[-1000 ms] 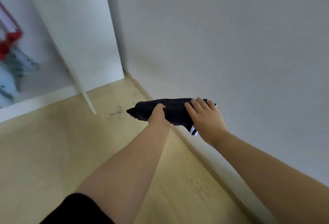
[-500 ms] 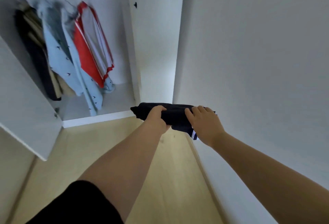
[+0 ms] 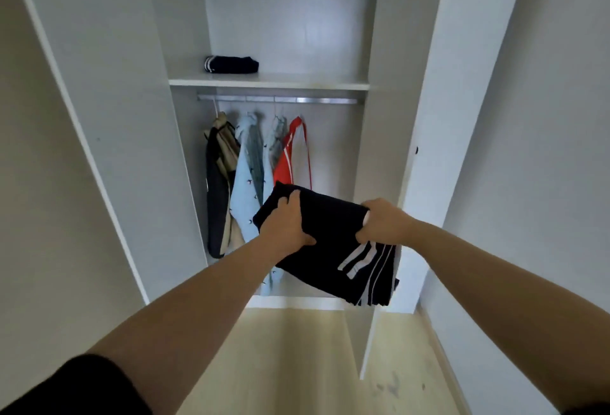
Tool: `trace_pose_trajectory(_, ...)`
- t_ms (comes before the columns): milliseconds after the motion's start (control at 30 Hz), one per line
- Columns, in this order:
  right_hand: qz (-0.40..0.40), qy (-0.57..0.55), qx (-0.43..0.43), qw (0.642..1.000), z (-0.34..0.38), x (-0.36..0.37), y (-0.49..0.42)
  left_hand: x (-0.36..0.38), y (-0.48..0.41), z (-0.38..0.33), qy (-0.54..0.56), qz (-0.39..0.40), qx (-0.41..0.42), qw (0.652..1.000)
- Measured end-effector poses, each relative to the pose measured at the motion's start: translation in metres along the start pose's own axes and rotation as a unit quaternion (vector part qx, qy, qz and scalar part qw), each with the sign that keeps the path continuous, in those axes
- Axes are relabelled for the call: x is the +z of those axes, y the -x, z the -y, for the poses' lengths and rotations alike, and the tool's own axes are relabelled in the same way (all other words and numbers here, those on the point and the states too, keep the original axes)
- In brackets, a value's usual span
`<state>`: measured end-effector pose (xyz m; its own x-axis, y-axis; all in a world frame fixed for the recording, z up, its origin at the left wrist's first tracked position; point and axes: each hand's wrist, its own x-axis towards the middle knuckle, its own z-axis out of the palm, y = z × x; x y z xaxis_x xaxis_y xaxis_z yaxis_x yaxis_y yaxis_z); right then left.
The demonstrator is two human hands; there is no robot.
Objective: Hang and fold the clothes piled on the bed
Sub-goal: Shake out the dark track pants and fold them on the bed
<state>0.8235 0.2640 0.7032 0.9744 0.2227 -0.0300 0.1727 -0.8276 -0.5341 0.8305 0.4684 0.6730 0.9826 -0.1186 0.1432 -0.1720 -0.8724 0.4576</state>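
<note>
A tall white wardrobe [image 3: 287, 18] stands with its left door [image 3: 115, 101] and right door [image 3: 455, 84] wide open, a shelf [image 3: 269, 81] above a metal rail [image 3: 277, 99], a wooden floor [image 3: 297, 365] below and a white wall [image 3: 544, 150] beside it.

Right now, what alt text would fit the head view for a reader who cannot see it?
The left hand and right hand grip a folded navy garment with white stripes before an open white wardrobe. Inside, a folded dark item lies on the shelf, with hanging clothes on the rail below.
</note>
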Motion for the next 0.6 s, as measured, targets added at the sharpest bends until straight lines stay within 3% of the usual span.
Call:
trace_pose_trajectory(67,0.017,0.003,-0.030,0.999,0.037,-0.005,-0.042,-0.036,-0.031,0.036,-0.208,-0.099,0.112,0.967)
trace_pose_trajectory(133,0.033,0.032,-0.069,0.997,0.069,-0.010,-0.078,-0.072,-0.066,0.064,-0.294,-0.076,0.199,0.932)
trace_pose_trajectory(267,0.043,0.091,-0.135,0.986,0.110,-0.017,-0.141,-0.123,-0.123,0.102,-0.220,0.082,0.206,0.950)
trace_pose_trajectory(600,-0.075,0.156,-0.218,0.960,0.138,-0.066,-0.322,-0.184,-0.283,0.140,-0.276,-0.065,0.162,0.945)
